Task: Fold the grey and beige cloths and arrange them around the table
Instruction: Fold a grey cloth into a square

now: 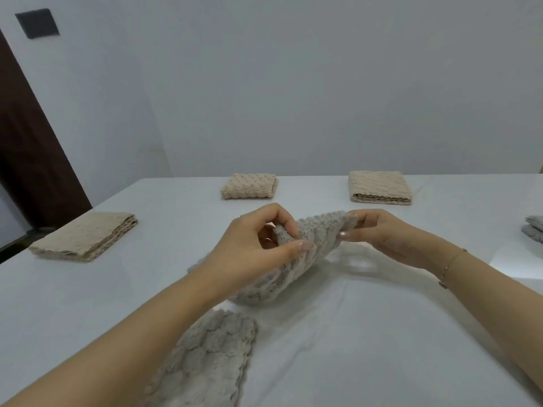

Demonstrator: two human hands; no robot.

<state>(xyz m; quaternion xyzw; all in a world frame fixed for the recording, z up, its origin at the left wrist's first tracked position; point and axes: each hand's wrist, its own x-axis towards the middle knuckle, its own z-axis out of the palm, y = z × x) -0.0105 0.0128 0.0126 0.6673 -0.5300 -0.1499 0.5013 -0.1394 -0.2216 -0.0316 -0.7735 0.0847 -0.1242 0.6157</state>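
Note:
A fluffy grey cloth (296,265) is lifted off the middle of the white table (367,333), its lower end still resting on the surface. My left hand (258,245) pinches its left corner between thumb and fingers. My right hand (379,233) pinches the opposite corner, so the top edge stretches between both hands. A second grey cloth (205,362) lies flat near the front edge, partly under my left forearm. Folded beige cloths sit at the left edge (85,236), far centre (249,186) and far right (379,188).
Another grey cloth (534,232) lies at the right edge, cut off by the frame. A dark wooden door (32,160) stands at the left beyond the table. A plain pale wall runs behind the table's far edge.

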